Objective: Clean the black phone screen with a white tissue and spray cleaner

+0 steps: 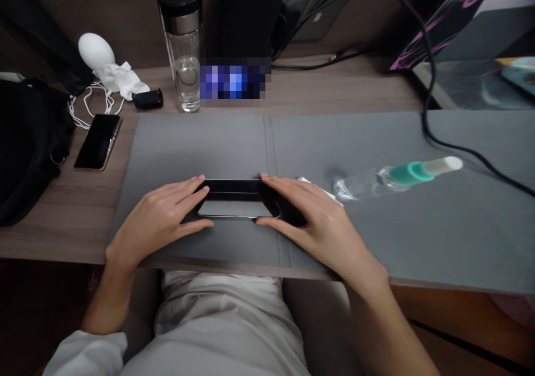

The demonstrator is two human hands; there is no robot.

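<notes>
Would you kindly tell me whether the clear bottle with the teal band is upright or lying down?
Lying on its side: the clear bottle lies flat on the grey desk mat, its white end pointing right.

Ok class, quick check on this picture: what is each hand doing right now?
Left hand: closed, holding one end of the black case.
Right hand: closed, holding the other end.

A personal desk, in a home or an office, though which one cannot be told: a wood-laminate table (71, 220) with a grey desk mat (188, 147) under the left hand (161, 220) and right hand (317, 225). Beyond them stand a glass water bottle (181, 81) and a wall power socket (303, 16); a smartphone (98, 142) lies to their left, and a black cable (428, 81) runs to their right.
</notes>
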